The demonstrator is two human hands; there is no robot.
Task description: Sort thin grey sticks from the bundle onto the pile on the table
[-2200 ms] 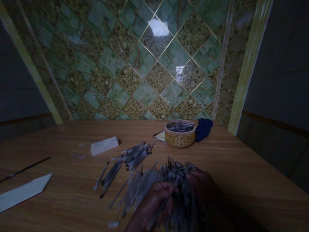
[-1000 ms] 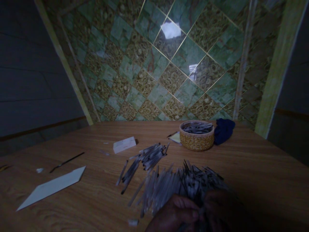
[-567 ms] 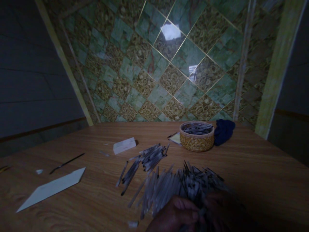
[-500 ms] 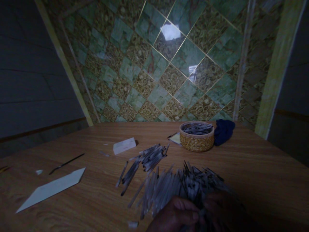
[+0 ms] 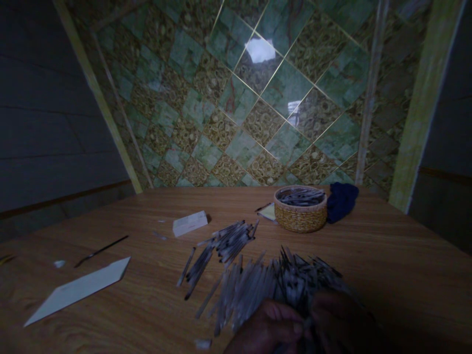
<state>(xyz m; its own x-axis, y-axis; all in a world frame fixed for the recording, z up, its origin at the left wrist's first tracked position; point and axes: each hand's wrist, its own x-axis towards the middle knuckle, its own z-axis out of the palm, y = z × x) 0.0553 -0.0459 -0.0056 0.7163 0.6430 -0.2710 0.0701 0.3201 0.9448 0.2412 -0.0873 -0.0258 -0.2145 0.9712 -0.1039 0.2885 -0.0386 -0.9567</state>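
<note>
My left hand (image 5: 267, 327) is at the bottom edge of the view, thumb and fingers pinched together on something too dark to make out. Close beside it on the right, my right hand (image 5: 341, 314) is curled and mostly lost in shadow; what its fingers hold is hidden. Just beyond both hands spreads a large heap of slim sticks (image 5: 254, 285), pale and translucent along their length. Darker sticks (image 5: 295, 273) lie jumbled in the right part of this heap. Farther back is a smaller pile of dark-tipped sticks (image 5: 234, 238).
A woven basket (image 5: 300, 218) full of similar sticks stands at the back right, with dark blue cloth (image 5: 342, 201) beside it. A white box (image 5: 190, 223) lies left of centre. Farther left are a pale flat card (image 5: 79, 290) and a thin black rod (image 5: 101, 250). A tiled wall (image 5: 243, 123) rises behind.
Both hands stay in nearly the same place, with only a slight shift of the right hand. The piles, basket and box look unchanged.
</note>
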